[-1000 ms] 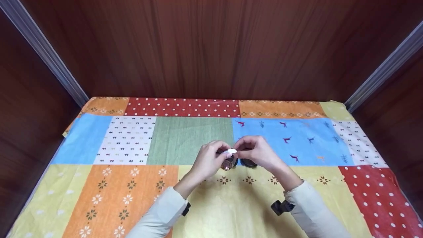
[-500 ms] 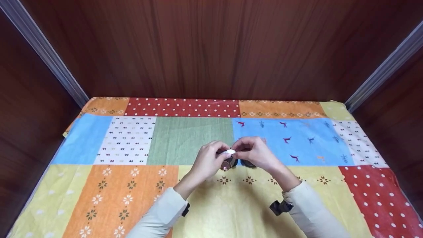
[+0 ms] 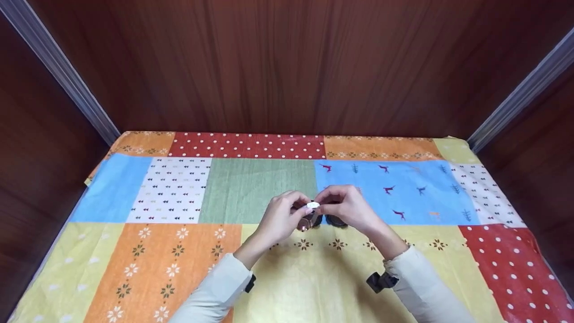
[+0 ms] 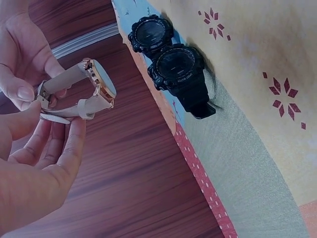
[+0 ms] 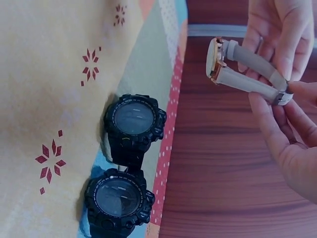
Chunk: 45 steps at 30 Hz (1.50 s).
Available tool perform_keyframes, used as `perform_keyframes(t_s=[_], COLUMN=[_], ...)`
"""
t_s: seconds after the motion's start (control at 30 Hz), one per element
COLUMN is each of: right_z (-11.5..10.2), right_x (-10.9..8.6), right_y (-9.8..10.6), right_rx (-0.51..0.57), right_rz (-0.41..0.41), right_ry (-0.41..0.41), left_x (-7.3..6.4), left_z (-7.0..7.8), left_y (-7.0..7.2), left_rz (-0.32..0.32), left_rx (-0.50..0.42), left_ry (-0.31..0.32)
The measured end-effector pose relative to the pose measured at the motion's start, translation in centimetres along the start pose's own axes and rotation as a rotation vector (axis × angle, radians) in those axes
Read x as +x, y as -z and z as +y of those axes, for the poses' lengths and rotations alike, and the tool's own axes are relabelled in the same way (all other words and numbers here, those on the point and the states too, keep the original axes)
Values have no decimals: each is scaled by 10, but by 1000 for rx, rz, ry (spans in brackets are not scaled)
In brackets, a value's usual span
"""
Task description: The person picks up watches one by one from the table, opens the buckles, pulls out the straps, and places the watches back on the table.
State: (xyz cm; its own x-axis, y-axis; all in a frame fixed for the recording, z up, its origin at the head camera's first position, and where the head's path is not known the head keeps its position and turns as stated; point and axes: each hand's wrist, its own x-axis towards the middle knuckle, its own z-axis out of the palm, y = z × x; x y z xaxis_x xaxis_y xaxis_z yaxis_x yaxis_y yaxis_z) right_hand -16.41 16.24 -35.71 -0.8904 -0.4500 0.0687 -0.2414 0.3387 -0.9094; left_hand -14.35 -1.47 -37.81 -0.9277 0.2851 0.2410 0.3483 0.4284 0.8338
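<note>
A wristwatch [image 4: 103, 82] with a pale strap and rose-gold case hangs in the air, its strap looped round. At the buckle end [image 5: 283, 98], my right hand [image 3: 347, 207] pinches the strap between thumb and fingers. My left hand [image 3: 283, 214] pinches the strap close beside it, fingertips almost meeting those of the right. Below the hands, two black digital sports watches [image 4: 177, 65] lie side by side on the cloth, dials up. In the head view the hands and the held watch partly hide them.
A patchwork tablecloth [image 3: 269, 278] covers the table. Dark wood-grain panels [image 3: 287, 67] rise behind it and at both sides, with grey metal strips [image 3: 71, 76] at the corners. Small black devices [image 3: 381, 281] are worn at both wrists.
Both hands stay almost in place, with small finger movements at the strap. The hanging watch case has shifted slightly to the left.
</note>
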Motion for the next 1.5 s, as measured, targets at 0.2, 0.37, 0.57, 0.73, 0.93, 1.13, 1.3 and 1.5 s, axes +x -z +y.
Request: perform_keyframes(t_s=[0.2, 0.37, 0.57, 0.73, 0.93, 1.13, 1.3, 1.5], right_z=[9, 7, 4, 3, 2, 1, 1, 2], right_x=[2, 2, 1, 1, 0, 0, -2, -3], right_y=[1, 2, 2, 2, 2, 5, 8, 10], right_rx=[-5, -55, -81, -97, -87, -52, 11, 46], right_rz=[-9, -46, -45, -17, -11, 17, 39, 26], right_ry=[5, 54, 69, 82, 75, 51, 24, -15], left_x=[0, -1, -2, -1, -1, -1, -1, -1], left_z=[3, 7, 10, 10, 11, 10, 8, 10], left_y=[1, 0, 0, 0, 0, 0, -1, -1], left_rz=[6, 23, 38, 39, 32, 34, 31, 45], left_rx=[18, 60, 120, 103, 88, 81, 50, 60], left_ry=[13, 8, -30, -29, -21, -31, -34, -47])
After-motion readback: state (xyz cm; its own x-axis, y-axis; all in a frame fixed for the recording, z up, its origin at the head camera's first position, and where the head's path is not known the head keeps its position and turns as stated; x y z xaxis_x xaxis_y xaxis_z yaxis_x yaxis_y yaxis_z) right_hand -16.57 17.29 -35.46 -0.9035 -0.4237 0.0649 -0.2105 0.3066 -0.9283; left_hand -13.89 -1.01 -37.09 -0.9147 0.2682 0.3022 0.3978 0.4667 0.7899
